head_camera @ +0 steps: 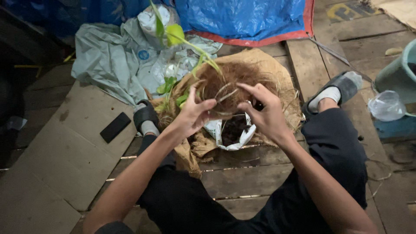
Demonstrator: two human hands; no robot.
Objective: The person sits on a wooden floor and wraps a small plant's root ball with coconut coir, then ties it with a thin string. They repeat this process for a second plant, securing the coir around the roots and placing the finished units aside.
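Note:
Both my hands hold a ball of brown coconut fibre (pixel 227 84) wrapped around the base of a small green plant (pixel 175 37) whose stem and leaves lean up and to the left. My left hand (pixel 193 113) grips the fibre ball from the left, fingers curled into it. My right hand (pixel 263 112) grips it from the right, with the thumb and fingers pinching strands. Directly beneath the ball lies an open white bag of dark soil (pixel 232 130).
Brown paper sheet (pixel 277 71) lies under the work. A blue tarp (pixel 247 19), grey plastic bags (pixel 108 56), a black phone (pixel 115 127) on cardboard, a clear plastic bag (pixel 386 105) and a teal bucket (pixel 398 71) surround me. My sandalled feet rest on wooden planks.

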